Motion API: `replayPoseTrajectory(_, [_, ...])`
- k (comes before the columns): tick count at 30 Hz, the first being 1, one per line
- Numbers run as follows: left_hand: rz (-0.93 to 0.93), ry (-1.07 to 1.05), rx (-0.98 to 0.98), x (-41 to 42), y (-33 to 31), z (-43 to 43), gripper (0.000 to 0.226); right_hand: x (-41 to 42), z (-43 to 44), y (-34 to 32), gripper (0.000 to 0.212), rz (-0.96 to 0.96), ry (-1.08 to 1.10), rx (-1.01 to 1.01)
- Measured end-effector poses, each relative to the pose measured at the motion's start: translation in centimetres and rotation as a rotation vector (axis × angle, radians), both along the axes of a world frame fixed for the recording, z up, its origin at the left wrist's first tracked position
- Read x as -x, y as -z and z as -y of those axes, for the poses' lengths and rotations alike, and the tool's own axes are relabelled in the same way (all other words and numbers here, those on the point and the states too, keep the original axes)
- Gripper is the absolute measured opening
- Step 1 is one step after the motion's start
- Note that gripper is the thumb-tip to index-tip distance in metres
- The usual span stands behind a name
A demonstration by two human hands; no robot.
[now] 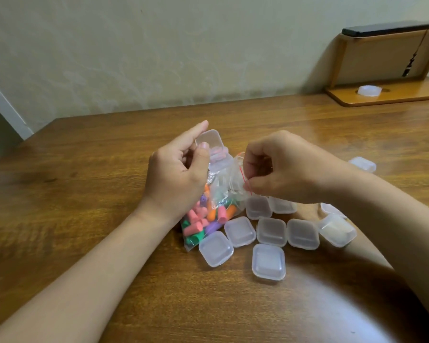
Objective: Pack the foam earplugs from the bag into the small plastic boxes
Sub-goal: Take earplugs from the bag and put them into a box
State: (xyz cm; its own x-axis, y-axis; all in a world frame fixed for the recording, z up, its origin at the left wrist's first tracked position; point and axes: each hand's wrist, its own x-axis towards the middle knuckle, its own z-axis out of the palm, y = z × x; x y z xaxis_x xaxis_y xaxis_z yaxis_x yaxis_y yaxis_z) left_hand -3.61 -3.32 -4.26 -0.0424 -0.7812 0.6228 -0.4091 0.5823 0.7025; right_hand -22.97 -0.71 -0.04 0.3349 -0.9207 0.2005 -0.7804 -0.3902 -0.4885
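A clear zip bag (223, 186) with a red seal line stands on the wooden table, its lower part full of pink, orange, purple and green foam earplugs (201, 219). My left hand (178, 174) holds a small open plastic box (214, 147) with pink earplugs inside, thumb on its edge. My right hand (275, 167) pinches the bag's top rim at the red line. Several closed translucent small boxes (270, 231) lie in a cluster below my right hand.
One more small box (363, 164) lies behind my right forearm. A wooden stand (386, 95) at the back right carries a white ring-shaped object (369, 90) and a dark flat device on top. The wall runs along the table's far edge.
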Motion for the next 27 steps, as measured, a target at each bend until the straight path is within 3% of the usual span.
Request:
replayPoseTrajectory(12, [0.105,0.178,-0.089,0.03,0.49,0.09,0.046,0.14,0.27,0.36,0.022,-0.061,-0.09,-0.092])
replayPoseTrajectory(18, [0.095,0.16,-0.096,0.17,0.48,0.14,0.047,0.06,0.36,0.48,0.043,-0.066,-0.069,-0.116])
replayPoseTrajectory(23, [0.061,0.126,-0.089,0.25,0.76,0.41,0.043,0.02,0.27,0.59,0.022,-0.07,-0.104,-0.15])
replayPoseTrajectory(27, [0.043,0.135,-0.11,0.33,0.5,0.28,0.031,-0.21,0.41,1.03,0.02,-0.047,-0.084,-0.127])
